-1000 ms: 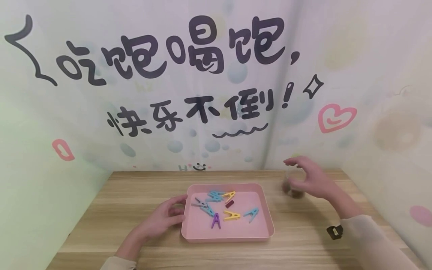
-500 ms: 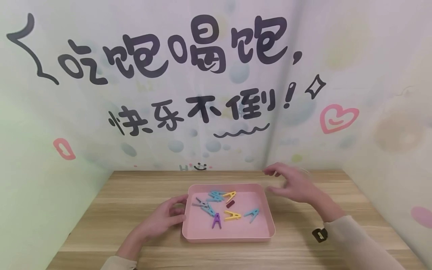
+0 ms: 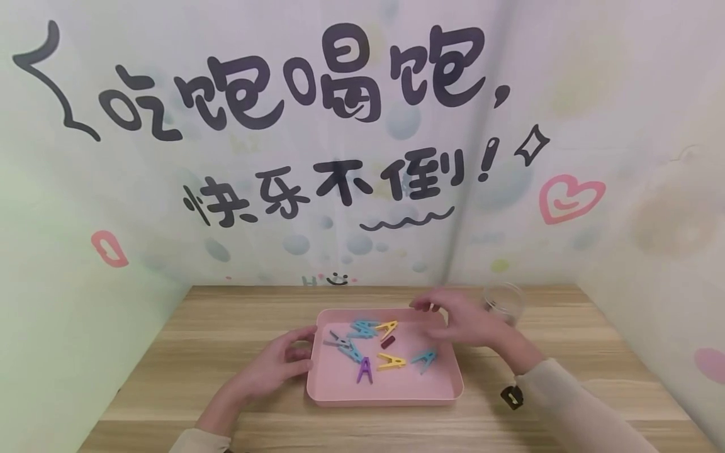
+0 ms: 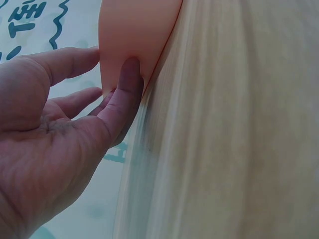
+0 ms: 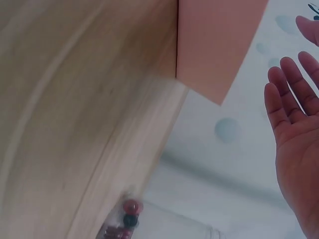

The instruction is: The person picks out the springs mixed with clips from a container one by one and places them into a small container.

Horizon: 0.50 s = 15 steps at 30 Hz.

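Observation:
A pink tray (image 3: 385, 401) lies on the table with several clothespins in it: a purple clothespin (image 3: 365, 370), a yellow clothespin (image 3: 391, 362), a grey clothespin (image 3: 338, 340), a blue clothespin (image 3: 425, 359) and others. Among them is a small dark red block (image 3: 387, 342). My left hand (image 3: 277, 358) touches the tray's left wall from outside; its fingertips rest on that wall in the left wrist view. Over the tray's back right corner, my right hand (image 3: 470, 318) is held with relaxed fingers and nothing in them. Its fingers are spread apart in the right wrist view.
A clear jar (image 3: 506, 294) stands behind the right forearm, partly hidden by it. Small red and black round things (image 5: 131, 208) show in its bottom. A printed white curtain (image 3: 340, 251) rises along the back of the wooden table (image 3: 226, 314).
My right hand has let go of the clear jar at the right and moved left to over the tray. The jar now stands behind the arm. The left hand has stayed at the tray.

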{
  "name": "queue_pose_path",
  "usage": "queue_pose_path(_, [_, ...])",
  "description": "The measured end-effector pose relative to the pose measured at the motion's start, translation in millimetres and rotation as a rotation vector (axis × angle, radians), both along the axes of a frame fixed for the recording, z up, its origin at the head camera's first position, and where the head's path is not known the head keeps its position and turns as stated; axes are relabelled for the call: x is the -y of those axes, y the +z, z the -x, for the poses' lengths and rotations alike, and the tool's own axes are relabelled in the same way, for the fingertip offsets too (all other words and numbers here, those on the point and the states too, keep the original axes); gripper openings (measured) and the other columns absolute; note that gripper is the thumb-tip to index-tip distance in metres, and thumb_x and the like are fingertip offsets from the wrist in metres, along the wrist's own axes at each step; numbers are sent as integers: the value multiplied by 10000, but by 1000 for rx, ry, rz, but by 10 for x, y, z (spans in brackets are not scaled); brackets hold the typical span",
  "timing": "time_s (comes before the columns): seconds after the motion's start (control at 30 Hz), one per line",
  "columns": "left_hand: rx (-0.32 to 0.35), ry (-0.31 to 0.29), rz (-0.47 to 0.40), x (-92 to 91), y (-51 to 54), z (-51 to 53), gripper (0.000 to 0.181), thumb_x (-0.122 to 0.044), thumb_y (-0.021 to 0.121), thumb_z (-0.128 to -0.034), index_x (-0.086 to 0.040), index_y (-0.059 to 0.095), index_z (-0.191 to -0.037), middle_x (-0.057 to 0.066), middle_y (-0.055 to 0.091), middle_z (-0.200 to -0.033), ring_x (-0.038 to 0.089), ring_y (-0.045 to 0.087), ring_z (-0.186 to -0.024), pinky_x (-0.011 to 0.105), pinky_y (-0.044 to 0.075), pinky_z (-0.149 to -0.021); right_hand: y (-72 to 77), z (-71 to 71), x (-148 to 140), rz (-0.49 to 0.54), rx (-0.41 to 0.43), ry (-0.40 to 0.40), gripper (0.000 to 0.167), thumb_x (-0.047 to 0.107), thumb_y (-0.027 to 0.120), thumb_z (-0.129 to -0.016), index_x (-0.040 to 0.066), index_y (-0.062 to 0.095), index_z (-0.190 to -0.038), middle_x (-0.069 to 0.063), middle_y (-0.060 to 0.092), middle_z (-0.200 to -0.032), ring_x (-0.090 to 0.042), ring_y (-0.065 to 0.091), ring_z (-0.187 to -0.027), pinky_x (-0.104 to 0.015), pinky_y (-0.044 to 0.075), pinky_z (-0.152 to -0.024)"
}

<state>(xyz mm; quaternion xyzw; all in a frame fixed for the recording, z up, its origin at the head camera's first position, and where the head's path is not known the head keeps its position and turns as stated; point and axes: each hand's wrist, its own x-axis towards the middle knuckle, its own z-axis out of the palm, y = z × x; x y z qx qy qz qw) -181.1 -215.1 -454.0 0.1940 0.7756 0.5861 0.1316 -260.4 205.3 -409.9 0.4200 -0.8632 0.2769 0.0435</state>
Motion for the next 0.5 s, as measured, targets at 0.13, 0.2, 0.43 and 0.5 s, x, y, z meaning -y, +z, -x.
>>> queue_pose_path(0.13, [6, 6, 2, -3, 3, -8, 670, 1, 659, -1028, 109, 320, -1596, 309, 431, -1545, 462, 591, -1311, 301, 561, -995, -70, 23, 107, 7, 78, 32, 387, 155, 841, -920, 114, 709, -1281, -22, 716, -1192, -292, 669, -1051, -488, 584, -905])
queue_pose_path(0.2, [8, 9, 5, -6, 5, -10, 672, -5, 662, -1028, 103, 323, -1598, 301, 435, -1547, 461, 587, -1316, 313, 562, -1002, -101, 35, 155, 7, 113, 42, 379, 156, 832, -927, 94, 714, -1282, -45, 719, -1189, -302, 670, -1053, -492, 581, -908])
queue_pose_path(0.43, [10, 18, 10, -6, 1, -11, 670, -4, 667, -1024, 98, 334, -1596, 294, 440, -1545, 455, 589, -1311, 311, 562, -996, -149, 60, 314, -14, 151, 75, 374, 214, 819, -949, 106, 732, -1297, -9, 735, -1158, -197, 660, -1012, -399, 578, -885])
queue_pose_path(0.5, [8, 20, 12, -6, 1, -12, 670, -3, 669, -1023, 101, 335, -1594, 294, 442, -1543, 457, 590, -1309, 310, 561, -996, -160, 68, 351, -23, 163, 83, 362, 209, 813, -953, 105, 735, -1291, 6, 735, -1157, -152, 647, -1008, -357, 571, -887])
